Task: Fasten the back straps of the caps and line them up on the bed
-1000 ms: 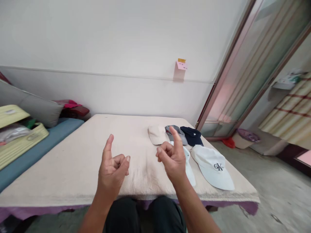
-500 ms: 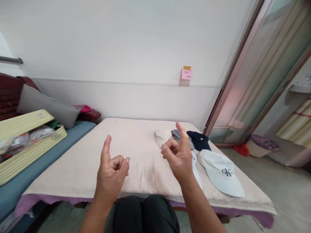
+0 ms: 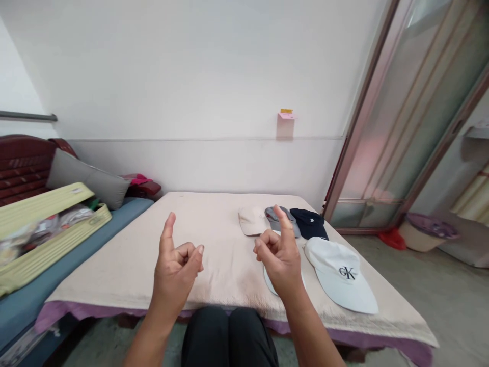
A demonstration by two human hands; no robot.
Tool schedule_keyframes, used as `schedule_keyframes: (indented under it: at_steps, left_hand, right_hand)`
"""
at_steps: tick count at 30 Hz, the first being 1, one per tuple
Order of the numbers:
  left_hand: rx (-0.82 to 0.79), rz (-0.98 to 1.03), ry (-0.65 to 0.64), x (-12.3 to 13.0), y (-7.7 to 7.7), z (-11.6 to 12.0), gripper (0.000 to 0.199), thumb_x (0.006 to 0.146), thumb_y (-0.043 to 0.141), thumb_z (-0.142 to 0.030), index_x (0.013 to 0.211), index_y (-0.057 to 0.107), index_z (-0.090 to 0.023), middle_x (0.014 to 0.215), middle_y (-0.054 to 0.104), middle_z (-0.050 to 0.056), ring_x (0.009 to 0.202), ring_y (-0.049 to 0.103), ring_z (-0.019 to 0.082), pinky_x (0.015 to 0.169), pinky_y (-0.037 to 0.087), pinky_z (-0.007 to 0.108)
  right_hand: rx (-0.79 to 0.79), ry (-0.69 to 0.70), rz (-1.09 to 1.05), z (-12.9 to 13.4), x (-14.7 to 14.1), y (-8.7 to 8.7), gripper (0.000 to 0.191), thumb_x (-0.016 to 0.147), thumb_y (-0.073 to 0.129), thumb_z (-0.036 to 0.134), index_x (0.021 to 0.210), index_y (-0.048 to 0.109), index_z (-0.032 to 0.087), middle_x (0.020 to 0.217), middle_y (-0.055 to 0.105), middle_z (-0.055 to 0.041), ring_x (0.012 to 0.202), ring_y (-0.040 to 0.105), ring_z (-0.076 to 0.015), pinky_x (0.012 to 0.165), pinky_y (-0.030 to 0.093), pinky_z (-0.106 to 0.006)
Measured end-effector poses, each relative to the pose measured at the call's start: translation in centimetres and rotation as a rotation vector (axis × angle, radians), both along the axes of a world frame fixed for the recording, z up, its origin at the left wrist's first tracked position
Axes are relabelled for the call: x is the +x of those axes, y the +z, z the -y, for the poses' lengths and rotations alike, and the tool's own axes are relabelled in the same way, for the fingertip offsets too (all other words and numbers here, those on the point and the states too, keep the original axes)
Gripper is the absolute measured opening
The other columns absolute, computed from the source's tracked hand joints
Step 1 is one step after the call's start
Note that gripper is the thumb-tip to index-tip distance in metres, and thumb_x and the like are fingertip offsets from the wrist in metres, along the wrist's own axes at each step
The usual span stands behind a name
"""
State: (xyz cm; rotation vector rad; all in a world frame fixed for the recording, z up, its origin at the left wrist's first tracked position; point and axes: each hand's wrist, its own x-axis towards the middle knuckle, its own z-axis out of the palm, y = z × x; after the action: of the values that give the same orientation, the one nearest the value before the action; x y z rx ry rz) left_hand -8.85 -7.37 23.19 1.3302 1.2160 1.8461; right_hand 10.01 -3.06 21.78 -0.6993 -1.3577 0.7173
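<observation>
My left hand (image 3: pixel 173 270) is raised over the pale bedspread (image 3: pixel 214 224), its index finger stretched up, the other fingers curled and the thumb beside them. It holds nothing. In the same pose, my empty right hand (image 3: pixel 280 260) hangs in front of the caps. Partly behind it is a white cap (image 3: pixel 270 279). To its right lies a white cap with black letters (image 3: pixel 336 272). Farther back are a cream cap (image 3: pixel 252 220), a grey cap (image 3: pixel 292 221) partly behind my right index finger, and a navy cap (image 3: pixel 310 224).
At the left, a yellow-green container (image 3: pixel 57 255) with plastic bags sits on a blue surface (image 3: pixel 133 209), near a grey pillow (image 3: pixel 87 178). A pink note (image 3: pixel 287 116) is on the wall. A bin (image 3: pixel 422 234) stands right, beside a sliding door (image 3: pixel 385 122).
The view has shifted slightly, so the wall features sit lower and the caps farther left. More of the white cap behind my right hand shows. Both hands keep their pose.
</observation>
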Motion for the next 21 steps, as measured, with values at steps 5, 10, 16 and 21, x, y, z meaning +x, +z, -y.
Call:
schedule_keyframes:
  at_steps: [5, 10, 16, 21]
  left_hand:
    - [-0.199, -0.051, -0.049, 1.4, -4.9, -2.2, 0.029, 0.078, 0.062, -0.042, 0.095, 0.062, -0.018, 0.048, 0.052, -0.006, 0.044, 0.046, 0.011, 0.045, 0.038, 0.02]
    - [-0.523, -0.073, -0.067, 2.7, -15.5, -2.9, 0.044, 0.081, 0.05, -0.055, 0.056, 0.044, -0.02, 0.045, 0.043, -0.006, 0.036, 0.036, 0.008, 0.039, 0.029, 0.021]
    - [-0.59, -0.111, -0.078, 2.3, -22.0, -1.5, 0.045, 0.081, 0.049, -0.058, 0.056, 0.042, -0.021, 0.046, 0.041, -0.007, 0.036, 0.036, 0.01, 0.04, 0.03, 0.023]
    - [-0.572, -0.168, -0.148, 2.3, -22.1, -1.3, 0.041, 0.084, 0.049, -0.051, 0.056, 0.043, -0.021, 0.046, 0.042, -0.006, 0.038, 0.037, 0.01, 0.042, 0.031, 0.022]
  right_hand:
    - [-0.189, 0.058, 0.071, -1.4, 2.0, -5.3, 0.05, 0.082, 0.054, 0.021, 0.131, 0.046, 0.022, 0.062, 0.05, 0.0059, 0.056, 0.051, -0.0127, 0.054, 0.043, -0.025]
    - [-0.604, 0.083, -0.002, -1.6, 4.3, -14.2, 0.016, 0.073, 0.059, 0.029, 0.063, 0.056, 0.018, 0.05, 0.053, 0.0037, 0.041, 0.045, -0.0096, 0.043, 0.032, -0.022]
    - [-0.771, -0.079, -0.182, 0.9, 8.2, -20.9, 0.026, 0.064, 0.064, 0.04, 0.056, 0.053, 0.018, 0.043, 0.051, 0.004, 0.034, 0.04, -0.0092, 0.036, 0.027, -0.022]
    - [-0.856, -0.263, -0.378, 1.3, 10.2, -23.4, 0.026, 0.061, 0.068, 0.039, 0.067, 0.056, 0.017, 0.05, 0.057, 0.003, 0.038, 0.046, -0.0102, 0.037, 0.033, -0.021]
